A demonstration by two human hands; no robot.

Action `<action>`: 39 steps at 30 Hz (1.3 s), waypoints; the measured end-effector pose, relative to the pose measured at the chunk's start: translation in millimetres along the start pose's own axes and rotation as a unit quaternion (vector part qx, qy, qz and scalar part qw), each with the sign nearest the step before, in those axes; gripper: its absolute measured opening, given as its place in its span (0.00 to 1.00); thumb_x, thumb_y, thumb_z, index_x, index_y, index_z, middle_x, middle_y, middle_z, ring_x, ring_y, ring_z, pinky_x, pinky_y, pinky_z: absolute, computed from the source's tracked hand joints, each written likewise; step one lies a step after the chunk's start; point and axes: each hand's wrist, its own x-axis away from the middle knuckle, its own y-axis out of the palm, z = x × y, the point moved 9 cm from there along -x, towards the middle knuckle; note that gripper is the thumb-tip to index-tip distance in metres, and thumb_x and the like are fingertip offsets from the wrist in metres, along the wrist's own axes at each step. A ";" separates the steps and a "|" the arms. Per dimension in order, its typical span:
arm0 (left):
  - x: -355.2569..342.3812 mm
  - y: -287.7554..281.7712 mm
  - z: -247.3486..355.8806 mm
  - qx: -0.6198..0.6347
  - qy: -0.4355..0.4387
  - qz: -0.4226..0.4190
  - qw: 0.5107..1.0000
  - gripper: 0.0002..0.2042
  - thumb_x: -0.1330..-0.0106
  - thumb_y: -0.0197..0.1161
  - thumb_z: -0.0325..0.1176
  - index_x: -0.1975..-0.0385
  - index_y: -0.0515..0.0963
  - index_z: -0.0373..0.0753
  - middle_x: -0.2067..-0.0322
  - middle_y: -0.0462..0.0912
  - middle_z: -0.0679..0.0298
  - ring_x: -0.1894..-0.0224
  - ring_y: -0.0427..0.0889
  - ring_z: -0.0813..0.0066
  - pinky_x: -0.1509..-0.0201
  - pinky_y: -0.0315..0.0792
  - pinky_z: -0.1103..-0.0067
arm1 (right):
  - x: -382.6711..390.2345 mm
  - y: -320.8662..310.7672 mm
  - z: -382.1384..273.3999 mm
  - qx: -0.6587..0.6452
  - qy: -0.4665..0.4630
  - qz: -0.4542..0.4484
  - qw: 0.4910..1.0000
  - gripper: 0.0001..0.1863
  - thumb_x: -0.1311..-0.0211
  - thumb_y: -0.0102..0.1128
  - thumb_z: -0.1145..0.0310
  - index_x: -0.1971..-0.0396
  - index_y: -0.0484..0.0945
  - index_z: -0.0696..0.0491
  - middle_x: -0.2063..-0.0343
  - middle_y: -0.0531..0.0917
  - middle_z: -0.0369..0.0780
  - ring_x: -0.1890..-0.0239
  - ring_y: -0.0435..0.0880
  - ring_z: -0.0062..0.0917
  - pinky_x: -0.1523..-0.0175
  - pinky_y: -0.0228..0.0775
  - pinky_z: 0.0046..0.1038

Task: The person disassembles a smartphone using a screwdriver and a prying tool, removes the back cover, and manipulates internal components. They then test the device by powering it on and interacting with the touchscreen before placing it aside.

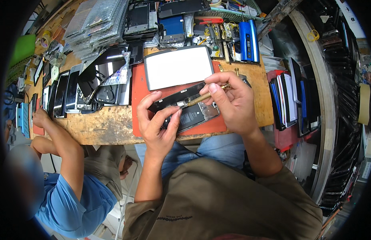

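An opened phone (194, 117), its battery exposed, lies on a red mat (214, 127) at the table's front edge. A long dark phone panel (173, 96) stands tilted up behind it. My left hand (155, 130) is closed on the panel's left end, its thumb and forefinger pinched near a small silvery part (180, 103). In my right hand (235, 106) is a slim brass-coloured screwdriver (202, 97), slanting down left with its tip by that part. My right fingertips also meet the panel's upper right corner. The screwdriver's exact contact is too small to tell.
A white, dark-framed panel (179, 68) lies just beyond my hands. Phones and loose screens (101, 76) pile up at left, bubble-wrap sleeves (95, 24) behind. A blue cylindrical device (248, 42) stands at back right. A co-worker in a blue shirt (73, 206) sits at left.
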 end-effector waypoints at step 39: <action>-0.6 -2.5 -5.9 -0.058 -0.037 0.028 0.997 0.06 0.33 0.70 0.22 0.58 0.88 0.34 0.37 0.78 0.50 0.32 0.76 0.50 0.32 0.72 0.62 | -2.0 9.8 -34.7 0.319 -0.168 -0.036 0.932 0.08 0.31 0.61 0.81 0.54 0.79 0.60 0.63 0.87 0.48 0.62 0.90 0.42 0.59 0.81 0.36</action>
